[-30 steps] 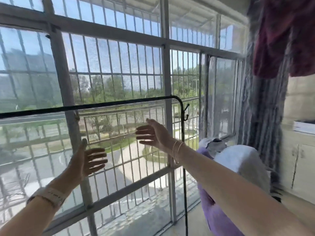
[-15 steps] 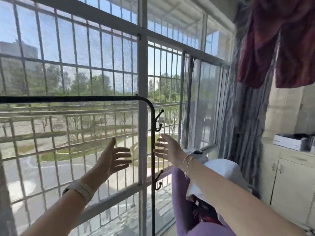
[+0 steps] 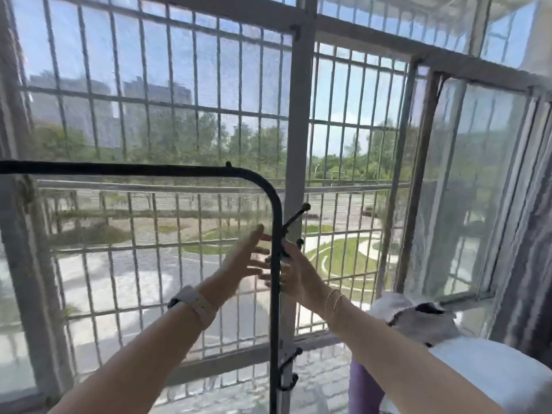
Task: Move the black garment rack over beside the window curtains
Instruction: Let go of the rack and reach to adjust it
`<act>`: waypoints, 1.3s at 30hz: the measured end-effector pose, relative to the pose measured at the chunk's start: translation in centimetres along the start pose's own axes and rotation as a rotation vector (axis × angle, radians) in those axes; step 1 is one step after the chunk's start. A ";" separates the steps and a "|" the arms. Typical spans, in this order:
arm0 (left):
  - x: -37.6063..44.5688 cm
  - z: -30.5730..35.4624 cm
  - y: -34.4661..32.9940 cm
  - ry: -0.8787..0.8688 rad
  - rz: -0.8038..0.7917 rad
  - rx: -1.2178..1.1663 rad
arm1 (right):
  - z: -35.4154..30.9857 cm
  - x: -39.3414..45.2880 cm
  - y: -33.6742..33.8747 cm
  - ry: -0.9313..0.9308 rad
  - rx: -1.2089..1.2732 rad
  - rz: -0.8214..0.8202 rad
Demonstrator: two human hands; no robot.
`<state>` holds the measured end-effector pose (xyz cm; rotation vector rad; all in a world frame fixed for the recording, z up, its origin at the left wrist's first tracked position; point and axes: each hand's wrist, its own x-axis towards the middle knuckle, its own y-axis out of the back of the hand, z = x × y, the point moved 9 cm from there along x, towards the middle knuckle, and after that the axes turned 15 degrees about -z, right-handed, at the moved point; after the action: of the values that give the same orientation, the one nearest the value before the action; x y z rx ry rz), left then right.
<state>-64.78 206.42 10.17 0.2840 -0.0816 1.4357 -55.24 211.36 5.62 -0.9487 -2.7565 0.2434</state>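
Note:
The black garment rack (image 3: 276, 309) stands right in front of the barred window; its top bar runs in from the left and bends down into a vertical post with small hooks. My right hand (image 3: 301, 274) is at that post just below the upper hook, fingers passing behind it and thumb in front. My left hand (image 3: 243, 259) is on the post's left side, fingers spread, their tips reaching the tube. The grey striped window curtains (image 3: 531, 264) hang at the far right edge, about an arm's length right of the post.
The window frame and metal grille (image 3: 294, 130) sit directly behind the rack. A purple item with white and grey cloth piled on it (image 3: 478, 372) fills the lower right, between the rack post and the curtains.
The view has turned so the rack post now sits in the middle. Both hands have come together from open air onto the post, the right one wrapping it.

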 end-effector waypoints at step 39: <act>7.5 1.8 -14.4 0.151 0.398 0.035 | -4.6 -3.7 11.4 0.190 0.170 -0.195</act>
<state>-49.40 211.65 11.49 0.1930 0.0113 1.8506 -44.51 218.31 6.94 -0.6220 -2.5823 0.3307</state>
